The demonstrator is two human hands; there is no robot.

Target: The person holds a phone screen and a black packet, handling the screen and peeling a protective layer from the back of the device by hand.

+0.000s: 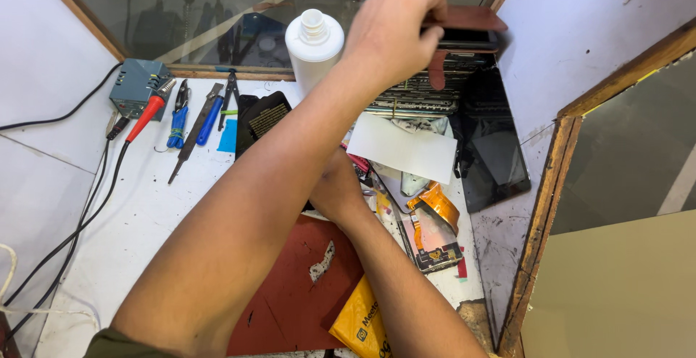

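1. The left hand (391,28) is shown raised over the far edge of the bench (138,213), its fingers curled tight around a phone in a brown flip case (467,28), which is held above a stack of flat metal parts (420,97).
2. The right hand (335,187) is seen near the middle of the bench, crossed beneath the left forearm; whether its fingers are spread or closed cannot be told, since the forearm hides them.
3. A white plastic bottle (313,46), uncapped, is stood upright at the far edge, just left of the raised hand.
4. A dark tablet (493,147) is leaned against the right-hand wall, beside a white sheet (402,147).
5. A red mat (290,293) is laid at the near edge, with a yellow packet (362,322) overlapping its right corner.
6. Orange flex cable and phone parts (435,220) are scattered toward the right edge.
7. A grey soldering station (138,86), a red-handled soldering iron (148,111), blue-handled pliers (177,122) and a blue-handled screwdriver (206,118) are grouped at the far left corner.
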